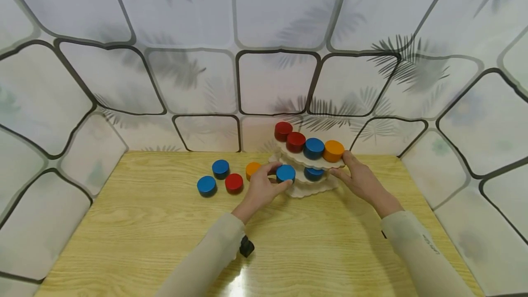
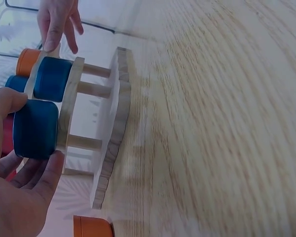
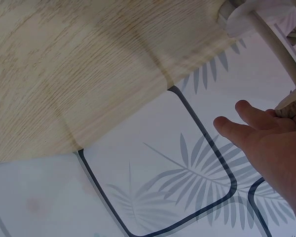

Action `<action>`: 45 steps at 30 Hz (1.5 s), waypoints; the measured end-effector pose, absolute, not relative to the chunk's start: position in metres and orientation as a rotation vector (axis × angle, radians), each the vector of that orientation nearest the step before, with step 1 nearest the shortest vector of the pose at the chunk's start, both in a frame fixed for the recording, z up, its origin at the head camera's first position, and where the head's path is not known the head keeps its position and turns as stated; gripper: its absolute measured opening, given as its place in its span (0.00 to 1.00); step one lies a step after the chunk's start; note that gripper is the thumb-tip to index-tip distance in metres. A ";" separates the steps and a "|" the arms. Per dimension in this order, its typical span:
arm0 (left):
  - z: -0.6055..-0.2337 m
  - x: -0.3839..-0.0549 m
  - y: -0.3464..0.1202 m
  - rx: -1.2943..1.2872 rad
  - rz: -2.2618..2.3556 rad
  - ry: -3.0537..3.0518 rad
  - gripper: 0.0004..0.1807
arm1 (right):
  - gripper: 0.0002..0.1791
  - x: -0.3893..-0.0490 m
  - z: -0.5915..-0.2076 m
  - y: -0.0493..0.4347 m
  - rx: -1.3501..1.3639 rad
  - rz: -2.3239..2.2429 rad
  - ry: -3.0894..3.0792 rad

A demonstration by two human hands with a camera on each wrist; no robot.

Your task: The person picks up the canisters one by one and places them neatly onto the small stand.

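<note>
- Light wood-grain bench underneath everything, with a bright patch of glare low in the head view.
- Pale sleeve along the left forearm, small black piece beside its cuff; matching pale sleeve on the right, marked with dark lettering.
- Left hand in front of the left part of a wooden stand, thumb and fingers clamped on the sides of a round blue block.
- Held block right by the middle tier; cannot tell whether touching it.
- Right hand at the right end of the top tier, touching the wood; some fingers apart and free in both wrist views, but cannot tell whether pinching the tier or only resting against it.
- Loose on the bench, left of the stand: blue block, red block, farther blue block, and orange block partly behind the left hand.
- Stand upright, three wavy-edged tiers joined by posts.
- On the middle tier, another blue block, partly hidden by the top tier.
- Along the top tier, left to right: two red blocks, one blue, one orange.
- Farthest back, white wall with dark outlines and grey leaf prints.
</note>
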State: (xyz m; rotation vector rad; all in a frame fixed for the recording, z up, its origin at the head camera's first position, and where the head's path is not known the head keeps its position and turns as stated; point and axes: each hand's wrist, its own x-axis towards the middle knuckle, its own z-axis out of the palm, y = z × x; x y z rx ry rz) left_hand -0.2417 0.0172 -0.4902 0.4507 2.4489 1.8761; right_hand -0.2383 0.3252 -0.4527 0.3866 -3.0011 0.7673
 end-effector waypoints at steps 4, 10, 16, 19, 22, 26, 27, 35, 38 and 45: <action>-0.489 -0.243 0.019 0.469 1.874 2.462 0.33 | 0.28 -0.239 -0.454 0.326 0.391 0.759 -2.997; -0.488 -0.243 0.023 0.463 1.860 2.491 0.33 | 0.29 -0.239 -0.455 0.326 0.389 0.769 -3.007; -0.487 -0.245 0.026 0.445 1.839 2.515 0.33 | 0.30 -0.239 -0.454 0.326 0.382 0.766 -3.005; -0.487 -0.246 0.027 0.452 1.846 2.516 0.32 | 0.30 -0.239 -0.455 0.327 0.375 0.762 -3.006; -0.487 -0.247 0.028 0.460 1.845 2.518 0.32 | 0.31 -0.239 -0.456 0.327 0.374 0.758 -3.007; -0.488 -0.248 0.029 0.470 1.842 2.510 0.32 | 0.34 -0.239 -0.456 0.327 0.372 0.752 -3.013; -0.488 -0.248 0.029 0.468 1.844 2.504 0.32 | 0.34 -0.239 -0.456 0.327 0.371 0.752 -3.014; -0.490 -0.249 0.031 0.467 1.863 2.493 0.33 | 0.37 -0.239 -0.457 0.328 0.359 0.759 -3.022; -0.491 -0.249 0.032 0.457 1.872 2.492 0.31 | 0.34 -0.239 -0.457 0.328 0.363 0.763 -3.017; -0.490 -0.250 0.032 0.476 1.890 2.510 0.28 | 0.33 -0.240 -0.457 0.327 0.364 0.760 -3.018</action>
